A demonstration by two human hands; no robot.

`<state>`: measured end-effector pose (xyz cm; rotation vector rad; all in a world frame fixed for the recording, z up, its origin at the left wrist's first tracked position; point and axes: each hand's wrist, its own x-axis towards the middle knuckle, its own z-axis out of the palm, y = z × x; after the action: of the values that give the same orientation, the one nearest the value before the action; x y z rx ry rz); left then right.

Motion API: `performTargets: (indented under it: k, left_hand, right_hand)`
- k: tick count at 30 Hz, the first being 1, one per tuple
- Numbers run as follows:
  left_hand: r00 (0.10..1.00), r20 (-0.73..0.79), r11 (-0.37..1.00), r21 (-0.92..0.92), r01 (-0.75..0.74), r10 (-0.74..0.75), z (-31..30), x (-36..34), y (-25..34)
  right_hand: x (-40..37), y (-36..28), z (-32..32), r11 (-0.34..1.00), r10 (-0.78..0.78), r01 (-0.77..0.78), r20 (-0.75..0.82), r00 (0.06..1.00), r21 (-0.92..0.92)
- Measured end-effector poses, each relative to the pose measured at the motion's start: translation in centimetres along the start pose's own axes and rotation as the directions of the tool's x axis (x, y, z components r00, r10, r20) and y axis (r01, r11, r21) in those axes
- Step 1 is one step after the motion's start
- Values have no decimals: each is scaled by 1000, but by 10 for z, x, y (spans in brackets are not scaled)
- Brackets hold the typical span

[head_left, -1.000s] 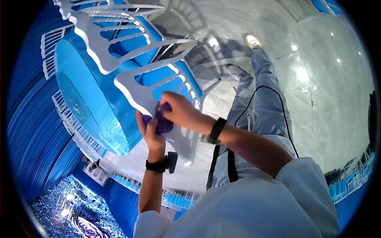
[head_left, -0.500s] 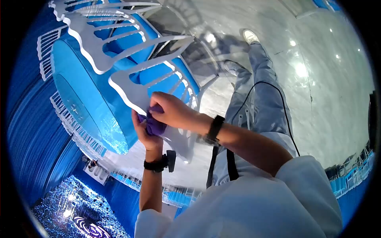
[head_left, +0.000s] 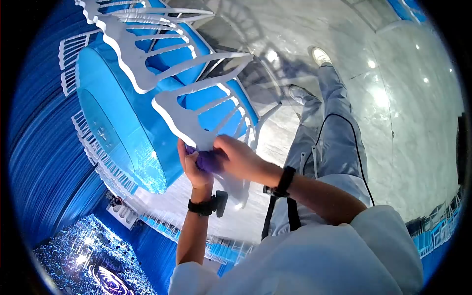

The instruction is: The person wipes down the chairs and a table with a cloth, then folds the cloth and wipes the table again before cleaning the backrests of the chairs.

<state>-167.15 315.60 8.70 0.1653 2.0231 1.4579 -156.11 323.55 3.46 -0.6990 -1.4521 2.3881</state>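
Note:
A purple cloth (head_left: 208,161) is bunched between my two hands, against the top edge of a white chair back (head_left: 179,115). My left hand (head_left: 194,169) is closed around the cloth at the chair's edge, its thumb side up. My right hand (head_left: 241,160) comes in from the other side, with fingers curled onto the cloth and the chair's edge; its fingertips are partly hidden. The chair back has a wavy top rail and thin slats, with a blue seat (head_left: 209,101) beyond them.
Beside this chair stands another white chair (head_left: 135,64). Both are next to a glossy blue round table (head_left: 118,132), with more chairs on its far side. A black cable (head_left: 355,132) hangs across my legs. The floor (head_left: 388,132) is pale and shiny.
The whole view has shifted, so the chair and table appear further right and lower. My right hand has moved down along the chair's edge, and the cloth is less visible.

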Motion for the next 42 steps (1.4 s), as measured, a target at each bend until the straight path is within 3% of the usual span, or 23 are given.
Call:
performTargets:
  k: [2,4,6,8,9,12,13,14,16,21,24,25,28,29,30,32,33,34,35,36,38,40,42]
  left_hand:
    - [999,-39,999,-24,-21,20,2,-1,0]
    - [1000,-25,992,122,18,-15,-10,-1,-5]
    - [999,8,997,62,36,-36,-13,0,-8]
    - [998,-52,968,250,-17,31,-19,-2,-14]
    - [993,-106,983,166,77,-59,-18,-4,-12]
    - [995,-96,993,119,16,-4,2,-3,0]
    - [987,-150,998,18,53,-50,2,-3,-3]
    - [987,-153,999,12,52,-49,1,-4,-4]
    - [993,-112,998,63,28,-21,-1,-2,-3]
    - [997,-61,990,136,47,-39,4,-3,5]
    - [997,-71,984,175,30,-18,1,-4,4]
    - [992,-113,988,141,67,-51,-5,-3,-4]
    - [995,-102,963,268,17,10,6,-6,6]
    - [984,-171,951,309,8,47,6,-9,2]
    - [981,-135,974,195,-111,139,10,-5,-1]
    - [968,-203,970,221,-103,149,6,-4,-9]
    - [980,-197,998,56,1,10,4,-4,-7]
    - [978,-163,987,-108,115,-132,2,-3,-5]
    - [984,-55,956,-249,152,-171,-2,0,-6]
    - [985,-43,954,-258,151,-168,-3,2,-7]
    - [986,-35,968,-198,153,-163,6,8,3]
    - [992,-64,982,-161,101,-112,21,14,19]
    - [997,-76,969,242,42,-24,30,21,26]
  right_hand:
    - [25,11,0,994,-106,104,-60,993,-28]
    - [48,9,-7,991,-123,118,-89,988,-57]
    - [61,5,-9,993,-117,117,-75,990,-9]
    - [52,18,-5,984,-168,161,-104,980,-71]
    - [39,23,-6,993,-109,105,-88,990,-45]
    - [9,32,-6,987,163,-163,3,987,10]
    - [11,30,-5,995,95,-95,-24,995,-21]
    - [14,30,-5,995,95,-95,-20,995,-27]
    - [31,32,-7,990,-95,92,-26,995,-105]
    - [56,22,-8,992,-77,80,-35,996,98]
    - [24,33,-7,998,-19,22,-42,999,64]
    - [11,30,-14,986,162,-163,59,985,21]
    - [4,22,-26,991,132,-135,94,987,22]
    - [14,17,-26,999,36,-36,31,999,-9]
    - [23,12,-26,998,58,-58,-13,998,-29]
    - [55,-3,-19,991,-101,110,-112,989,77]
    - [69,-13,-16,971,-202,213,-101,974,109]
    - [80,-27,-12,976,-193,197,-46,980,92]
    - [88,-31,-3,961,-273,274,-31,962,46]
    - [97,-34,2,936,-352,352,-6,936,0]
    - [103,-30,5,904,-427,426,-19,904,-39]
    - [100,-18,2,922,-387,385,-61,920,-30]
    - [90,12,-3,996,-79,82,-69,994,42]
